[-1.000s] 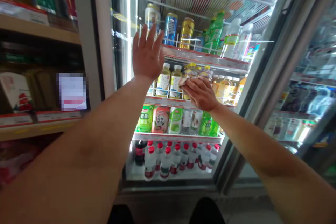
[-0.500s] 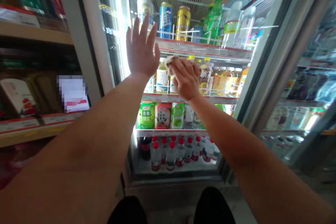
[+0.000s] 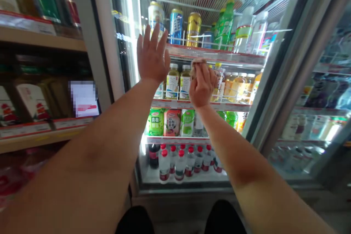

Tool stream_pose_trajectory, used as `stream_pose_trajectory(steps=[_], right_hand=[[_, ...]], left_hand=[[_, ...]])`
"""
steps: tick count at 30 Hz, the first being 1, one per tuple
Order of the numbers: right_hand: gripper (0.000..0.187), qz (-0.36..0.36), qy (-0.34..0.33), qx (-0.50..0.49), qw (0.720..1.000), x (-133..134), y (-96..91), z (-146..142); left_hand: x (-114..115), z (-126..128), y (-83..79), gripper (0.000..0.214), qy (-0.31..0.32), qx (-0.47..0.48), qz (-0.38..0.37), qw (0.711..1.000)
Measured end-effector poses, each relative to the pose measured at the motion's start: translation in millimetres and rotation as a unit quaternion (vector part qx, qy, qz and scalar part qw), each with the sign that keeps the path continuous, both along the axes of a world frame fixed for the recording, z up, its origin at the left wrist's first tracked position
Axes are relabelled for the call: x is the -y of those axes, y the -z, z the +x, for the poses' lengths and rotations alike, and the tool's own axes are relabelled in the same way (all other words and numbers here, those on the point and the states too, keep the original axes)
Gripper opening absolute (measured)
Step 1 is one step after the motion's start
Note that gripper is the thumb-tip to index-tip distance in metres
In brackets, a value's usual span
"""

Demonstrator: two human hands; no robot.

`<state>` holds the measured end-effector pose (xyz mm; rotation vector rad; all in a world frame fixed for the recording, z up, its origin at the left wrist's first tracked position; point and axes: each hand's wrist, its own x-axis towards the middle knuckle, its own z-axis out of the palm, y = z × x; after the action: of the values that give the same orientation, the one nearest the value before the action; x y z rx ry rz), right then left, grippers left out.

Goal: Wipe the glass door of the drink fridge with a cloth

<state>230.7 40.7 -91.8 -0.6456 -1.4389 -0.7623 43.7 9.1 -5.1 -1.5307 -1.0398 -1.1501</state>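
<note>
My left hand (image 3: 152, 55) is flat against the glass door (image 3: 128, 44) of a drinks fridge, fingers spread and pointing up, level with the shelf of cans (image 3: 175, 25). My right hand (image 3: 202, 85) is closed round a small crumpled cloth (image 3: 197, 63) and presses it on the glass in front of the row of yellow-capped bottles (image 3: 178, 80). The two hands are a short way apart, the left one higher and further left.
Inside the fridge are shelves of green bottles (image 3: 225, 23), cartons (image 3: 172, 122) and red-capped bottles (image 3: 181, 161). A wooden store shelf (image 3: 41, 38) with boxed goods stands at the left. A second fridge door (image 3: 323, 91) is at the right. My knees show at the bottom edge.
My right hand with the cloth has slid across the glass, up and to the left and then back a little to the right. My left hand has stayed flat on the door.
</note>
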Motion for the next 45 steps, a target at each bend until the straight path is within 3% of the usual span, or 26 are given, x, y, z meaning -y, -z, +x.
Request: stream_pose_trajectory(steps=[1, 3, 4, 6, 8, 10, 12, 14, 15, 16, 18, 20, 21, 22, 24, 26, 27, 29, 31, 33, 35, 37, 38, 40, 42, 45], right_hand=[[0.054, -0.004, 0.003, -0.024, 1.0, -0.8, 0.9, -0.5], [0.054, 0.001, -0.008, 0.084, 0.996, 0.4, 3.2, 0.1], [0.055, 0.006, -0.019, 0.19, 0.981, 2.0, 4.2, 1.2], [0.054, 0.02, -0.042, 0.382, 0.923, 5.7, 5.0, 3.7], [0.052, 0.041, -0.055, 0.452, 0.889, 7.9, 4.4, 4.2], [0.05, 0.057, -0.048, 0.37, 0.926, 7.7, 4.6, 1.1], [0.051, 0.051, -0.028, 0.171, 0.983, 6.3, 9.2, -5.3], [0.054, 0.019, -0.004, -0.022, 1.0, 5.5, 21.5, -11.3], [0.055, 0.002, 0.0, -0.054, 0.999, 5.5, 30.5, -12.3], [0.055, -0.012, -0.003, -0.03, 0.999, 5.9, 41.0, -11.0], [0.056, -0.02, -0.038, 0.171, 0.984, 6.6, 62.9, 0.6], [0.056, -0.003, -0.085, 0.4, 0.913, 5.7, 79.6, 24.7], [0.055, 0.01, -0.099, 0.469, 0.878, 4.0, 83.9, 40.2], [0.053, 0.019, -0.098, 0.485, 0.869, 1.2, 84.9, 56.8], [0.051, 0.023, -0.05, 0.391, 0.919, -7.7, 78.4, 88.3], [0.049, 0.034, 0.007, 0.197, 0.98, -19.3, 66.6, 110.6], [0.048, 0.043, 0.029, 0.089, 0.995, -24.9, 61.8, 116.9], [0.049, 0.06, 0.058, -0.075, 0.994, -33.1, 58.9, 121.5], [0.05, 0.062, 0.078, -0.101, 0.99, -34.9, 65.3, 121.6], [0.05, 0.053, 0.079, 0.021, 0.995, -31.5, 73.9, 125.0], [0.05, 0.036, 0.057, 0.206, 0.976, -27.3, 75.0, 135.4], [0.048, 0.019, 0.036, 0.326, 0.944, -27.0, 63.0, 149.1], [0.048, 0.011, 0.036, 0.333, 0.942, -28.9, 52.6, 155.1], [0.048, 0.003, 0.056, 0.225, 0.973, -36.5, 27.3, 161.6], [0.052, 0.002, 0.078, -0.001, 0.997, -46.5, 4.3, 160.3], [0.058, -0.006, 0.087, -0.207, 0.975, -55.2, -10.7, 152.2]], left_hand=[[-0.8, -0.1, -1.0, 0.075, -0.002, 0.002, 0.0, 1.0], [-1.4, -0.8, -2.8, 0.068, -0.008, 0.016, -0.004, 1.0], [-0.6, -1.5, -2.8, 0.066, -0.009, 0.022, -0.008, 1.0], [3.9, -3.9, 1.4, 0.064, -0.004, 0.021, -0.022, 1.0], [12.1, -7.1, 12.9, 0.063, 0.0, -0.001, -0.046, 0.999], [21.8, -10.1, 30.4, 0.061, -0.006, -0.022, -0.067, 0.998], [30.0, -11.9, 49.0, 0.058, -0.019, -0.019, -0.069, 0.997], [34.6, -12.2, 63.4, 0.058, -0.025, 0.002, -0.058, 0.998], [35.6, -12.0, 68.1, 0.059, -0.022, 0.011, -0.054, 0.998], [36.0, -11.7, 71.1, 0.061, -0.015, 0.019, -0.053, 0.998], [35.5, -10.9, 72.8, 0.064, 0.001, 0.026, -0.054, 0.998], [34.7, -10.6, 71.8, 0.065, 0.009, 0.026, -0.049, 0.998], [34.4, -10.6, 71.2, 0.065, 0.008, 0.025, -0.044, 0.999], [34.1, -10.8, 70.9, 0.064, 0.006, 0.023, -0.039, 0.999], [33.7, -11.2, 70.9, 0.064, 0.004, 0.019, -0.033, 0.999], [33.1, -11.7, 71.7, 0.064, 0.004, 0.018, -0.031, 0.999], [32.8, -11.9, 72.1, 0.064, 0.002, 0.018, -0.031, 0.999], [32.3, -12.1, 72.4, 0.063, -0.004, 0.017, -0.031, 0.999], [32.1, -11.6, 72.3, 0.062, -0.003, 0.018, -0.035, 0.999], [32.2, -10.8, 72.0, 0.062, 0.005, 0.022, -0.038, 0.999], [32.4, -10.0, 71.7, 0.062, 0.011, 0.025, -0.036, 0.999], [32.3, -9.7, 71.7, 0.061, 0.011, 0.023, -0.032, 0.999], [32.0, -9.8, 71.7, 0.061, 0.011, 0.023, -0.031, 0.999], [31.2, -10.6, 72.0, 0.061, 0.013, 0.022, -0.029, 0.999], [29.9, -12.0, 72.3, 0.06, 0.009, 0.016, -0.024, 1.0], [27.8, -14.2, 72.8, 0.059, -0.009, 0.0, -0.013, 1.0]])
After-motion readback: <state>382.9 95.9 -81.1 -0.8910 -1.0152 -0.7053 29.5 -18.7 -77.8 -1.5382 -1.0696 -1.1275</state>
